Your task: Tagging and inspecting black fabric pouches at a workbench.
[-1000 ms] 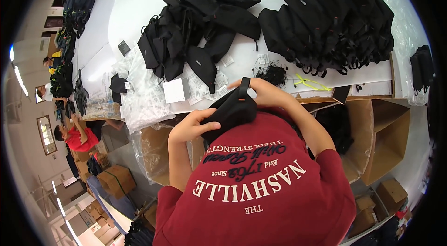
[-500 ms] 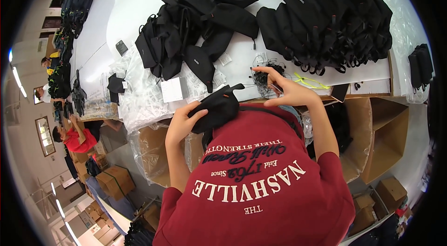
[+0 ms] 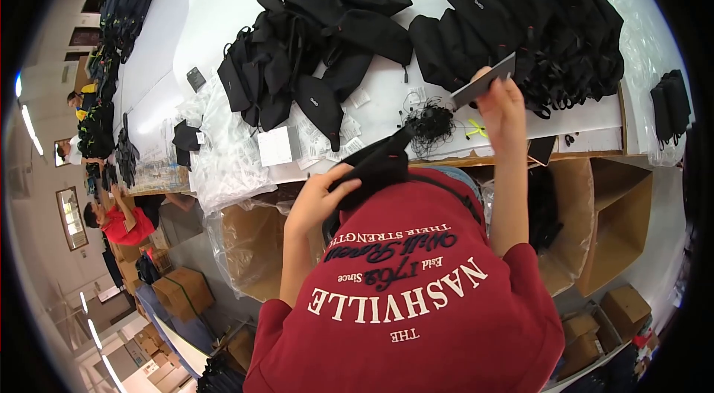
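My left hand (image 3: 320,198) is closed on a small black fabric pouch (image 3: 383,170) at the table's front edge, close against my body. Raised over the table to the right, my right hand (image 3: 503,110) pinches a flat dark-grey card (image 3: 485,82) by its edge. A tangle of thin black strings (image 3: 431,124) lies between the hands, just beyond the pouch. Next to it, partly behind my right wrist, is a piece of bright yellow-green cord (image 3: 477,129).
A loose heap of black pouches (image 3: 297,58) lies ahead, with a denser pile of black pouches (image 3: 543,14) at right. Clear plastic (image 3: 230,147), a stack of white cards (image 3: 275,146) and a phone-like dark slab (image 3: 541,149) rest along the front edge. Open cardboard boxes (image 3: 613,222) stand below.
My right hand, empty-looking and spread near the strings before, now holds the grey card farther right and higher. My left hand has shifted slightly right with the pouch, which has turned.
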Demonstrator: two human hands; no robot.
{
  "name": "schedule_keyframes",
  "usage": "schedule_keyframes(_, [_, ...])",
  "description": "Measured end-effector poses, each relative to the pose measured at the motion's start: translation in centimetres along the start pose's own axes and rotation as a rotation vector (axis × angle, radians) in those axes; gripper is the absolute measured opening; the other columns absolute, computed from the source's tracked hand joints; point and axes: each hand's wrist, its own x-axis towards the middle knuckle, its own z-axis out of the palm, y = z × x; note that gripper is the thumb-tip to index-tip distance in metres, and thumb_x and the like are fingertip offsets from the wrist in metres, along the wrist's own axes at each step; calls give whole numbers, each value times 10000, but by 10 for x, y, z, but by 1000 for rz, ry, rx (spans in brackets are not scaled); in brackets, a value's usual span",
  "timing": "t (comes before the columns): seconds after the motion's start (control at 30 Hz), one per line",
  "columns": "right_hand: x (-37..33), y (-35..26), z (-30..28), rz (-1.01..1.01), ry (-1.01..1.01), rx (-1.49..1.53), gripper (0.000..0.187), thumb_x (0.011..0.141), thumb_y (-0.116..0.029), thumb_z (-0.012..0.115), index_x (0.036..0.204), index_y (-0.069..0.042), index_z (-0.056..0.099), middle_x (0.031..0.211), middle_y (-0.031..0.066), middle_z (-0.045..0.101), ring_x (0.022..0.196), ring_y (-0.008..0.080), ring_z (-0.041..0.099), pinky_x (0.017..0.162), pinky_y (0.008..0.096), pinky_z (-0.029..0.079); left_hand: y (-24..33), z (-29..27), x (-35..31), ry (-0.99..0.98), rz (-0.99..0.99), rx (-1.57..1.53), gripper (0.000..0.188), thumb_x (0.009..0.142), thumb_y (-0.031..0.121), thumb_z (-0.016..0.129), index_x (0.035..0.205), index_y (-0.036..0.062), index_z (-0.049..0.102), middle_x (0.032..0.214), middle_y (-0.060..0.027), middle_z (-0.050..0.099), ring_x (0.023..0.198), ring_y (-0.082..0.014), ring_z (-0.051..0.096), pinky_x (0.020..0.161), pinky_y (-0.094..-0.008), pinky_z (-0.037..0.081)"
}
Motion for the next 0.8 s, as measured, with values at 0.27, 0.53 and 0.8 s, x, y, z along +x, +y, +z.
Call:
schedule_keyframes(0.27, [15, 50, 48, 545, 257, 809, 308, 923, -297, 543, 744, -46, 542, 517, 13, 372, 497, 131, 365, 488, 248, 325, 55, -4, 10, -244, -10, 194, 217, 869, 236, 623, 995, 59, 634, 672, -156, 601, 509, -234, 549, 516, -297, 442])
schedule_keyframes(0.53, [29, 54, 49, 231, 588, 239, 250, 907, -281, 599, 715, -120, 588, 539, -61, 485, 408, 13, 371, 363, 191, 250, 59, -2, 15, -248, 12, 164, 233, 837, 235, 657, 964, 41, 631, 690, -156, 596, 528, -258, 552, 510, -302, 438])
schedule_keyframes(0.8, [28, 12, 31, -12, 264, -208, 365, 914, -256, 620, 616, -116, 463, 506, -102, 358, 431, -18, 296, 400, 189, 221, 43, -6, 47, -93, 89, 365, 225, 818, 262, 665, 908, 57, 662, 712, -114, 621, 641, -266, 582, 618, -339, 467])
